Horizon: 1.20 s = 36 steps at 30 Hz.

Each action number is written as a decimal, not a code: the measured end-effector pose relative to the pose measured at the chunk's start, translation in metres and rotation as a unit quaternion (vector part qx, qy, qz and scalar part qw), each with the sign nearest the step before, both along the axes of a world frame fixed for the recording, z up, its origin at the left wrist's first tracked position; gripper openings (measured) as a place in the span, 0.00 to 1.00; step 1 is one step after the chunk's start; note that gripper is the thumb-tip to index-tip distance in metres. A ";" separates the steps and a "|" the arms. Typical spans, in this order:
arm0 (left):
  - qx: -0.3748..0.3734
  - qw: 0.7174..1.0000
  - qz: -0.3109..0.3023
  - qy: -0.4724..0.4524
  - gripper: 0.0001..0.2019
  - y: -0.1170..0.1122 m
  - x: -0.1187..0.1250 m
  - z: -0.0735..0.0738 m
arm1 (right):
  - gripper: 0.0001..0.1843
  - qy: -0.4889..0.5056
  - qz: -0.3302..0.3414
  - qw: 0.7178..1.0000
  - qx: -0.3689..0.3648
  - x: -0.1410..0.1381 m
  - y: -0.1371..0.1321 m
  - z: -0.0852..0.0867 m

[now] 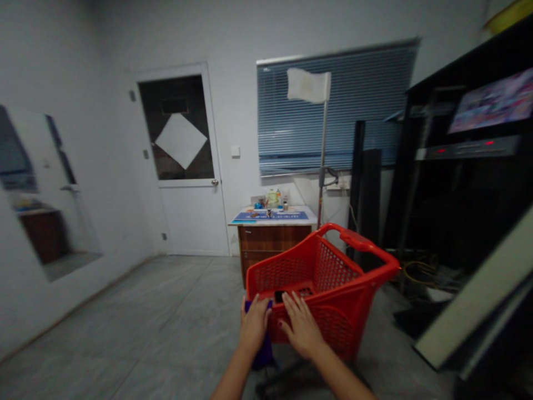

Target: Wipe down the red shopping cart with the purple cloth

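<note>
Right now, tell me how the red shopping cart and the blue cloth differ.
The red shopping cart is rigid with mesh sides, while the dark blue cloth looks soft. The cart is far larger than the cloth. The cart stands upright, while the cloth hangs limp from the left hand at the cart's near edge. Both touch that hand.

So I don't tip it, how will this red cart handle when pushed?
The red plastic cart looks light for its size, with mesh walls. Its thick rim suggests stiffness. It could tip if shoved: the basket sits high on a dark base.
</note>
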<state>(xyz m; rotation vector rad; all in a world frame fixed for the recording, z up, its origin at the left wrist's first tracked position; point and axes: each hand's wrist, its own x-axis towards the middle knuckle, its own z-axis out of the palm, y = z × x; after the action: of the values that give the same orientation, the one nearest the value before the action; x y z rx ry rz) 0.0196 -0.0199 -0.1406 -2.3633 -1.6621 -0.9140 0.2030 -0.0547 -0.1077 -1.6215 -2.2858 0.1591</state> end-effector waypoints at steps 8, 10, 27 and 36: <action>-0.009 1.000 0.004 -0.020 0.17 -0.003 0.013 0.006 | 0.38 0.010 -0.002 1.000 -0.015 -0.002 -0.007 0.004; -0.005 1.000 -0.007 -0.018 0.17 -0.002 0.016 0.005 | 0.38 0.014 0.000 1.000 -0.017 0.000 -0.009 0.006; -0.003 1.000 0.007 -0.013 0.16 -0.002 0.030 0.011 | 0.44 0.008 -0.013 1.000 -0.006 0.027 -0.007 0.007; 0.019 0.999 0.042 -0.005 0.16 -0.004 0.021 0.002 | 0.46 0.019 0.008 1.000 -0.010 0.032 -0.010 0.009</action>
<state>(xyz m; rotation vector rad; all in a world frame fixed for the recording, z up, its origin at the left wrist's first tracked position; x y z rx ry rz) 0.0405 -0.0238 -0.1386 -2.2511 -1.7168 -0.9347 0.2351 -0.0643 -0.0987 -1.5963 -2.2770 0.2161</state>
